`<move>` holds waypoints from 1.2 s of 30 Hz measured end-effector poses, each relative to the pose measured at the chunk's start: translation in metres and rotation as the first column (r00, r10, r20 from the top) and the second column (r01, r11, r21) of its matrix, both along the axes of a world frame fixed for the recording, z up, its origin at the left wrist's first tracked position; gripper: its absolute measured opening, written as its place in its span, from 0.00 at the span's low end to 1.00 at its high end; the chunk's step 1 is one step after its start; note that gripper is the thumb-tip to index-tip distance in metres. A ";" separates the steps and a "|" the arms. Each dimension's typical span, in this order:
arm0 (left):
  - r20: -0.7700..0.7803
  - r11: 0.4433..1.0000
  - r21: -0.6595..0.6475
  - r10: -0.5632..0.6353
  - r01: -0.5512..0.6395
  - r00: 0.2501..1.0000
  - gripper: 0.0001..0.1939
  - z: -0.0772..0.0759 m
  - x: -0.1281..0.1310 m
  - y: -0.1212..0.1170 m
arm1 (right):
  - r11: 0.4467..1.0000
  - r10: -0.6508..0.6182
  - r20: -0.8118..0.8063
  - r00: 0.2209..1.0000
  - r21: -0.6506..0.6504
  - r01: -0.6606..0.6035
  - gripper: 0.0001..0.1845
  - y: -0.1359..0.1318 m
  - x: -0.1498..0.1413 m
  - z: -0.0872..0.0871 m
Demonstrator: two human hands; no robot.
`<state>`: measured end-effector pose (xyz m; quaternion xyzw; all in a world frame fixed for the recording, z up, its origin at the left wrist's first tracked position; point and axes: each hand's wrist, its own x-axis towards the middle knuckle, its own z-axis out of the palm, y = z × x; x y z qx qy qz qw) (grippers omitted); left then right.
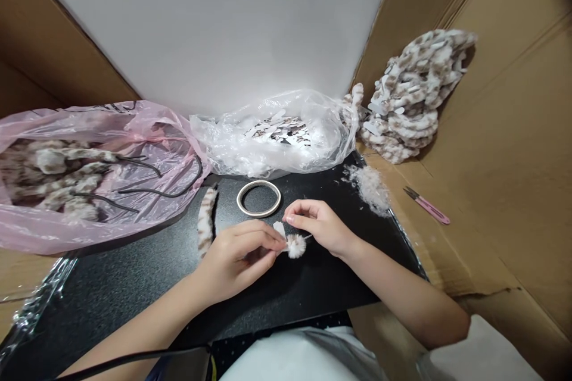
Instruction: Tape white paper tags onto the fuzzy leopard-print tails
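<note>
My left hand (245, 253) is closed, with thumb and fingertips pinching the edge of a small white-and-brown fluffy fur piece (296, 246). A white paper-like tab (279, 228) stands up just behind those fingertips. Just right of the fur, my right hand (322, 225) has its thumb and forefinger pressed together; whatever they hold is too small to make out. A thin pale stick-like bit (308, 237) runs from the fur toward the right palm. Left of my left hand lies a striped fur strip (207, 220). A roll of tape (258, 199) lies flat beyond both hands.
A pink plastic bag (174, 125) at left holds fur pieces with dark cords. A clear bag (223, 149) of white and brown cut pieces lies behind. Bundled fur strips (406, 95), loose fluff (369, 187) and pink-handled snips (428, 206) are at right. Cardboard walls flank the black table (143, 286).
</note>
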<state>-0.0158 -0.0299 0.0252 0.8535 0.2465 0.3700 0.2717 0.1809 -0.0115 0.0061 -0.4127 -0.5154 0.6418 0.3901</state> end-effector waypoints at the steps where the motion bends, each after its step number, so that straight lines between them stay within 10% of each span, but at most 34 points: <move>1: 0.003 1.000 0.025 -0.004 0.004 1.000 0.11 0.000 0.001 0.000 | 1.000 0.001 -0.008 1.000 -0.014 -0.001 0.10 -0.001 0.000 0.001; 17: -0.026 0.977 0.214 0.001 0.004 1.000 0.10 -0.010 0.002 0.002 | 0.940 -0.286 -0.144 0.948 -0.234 0.248 0.25 -0.005 -0.010 -0.001; 36: -0.048 0.948 -0.312 0.046 -0.059 0.998 0.07 -0.018 0.000 0.004 | 0.944 -0.327 -0.066 0.943 -0.073 0.322 0.24 -0.013 -0.014 -0.008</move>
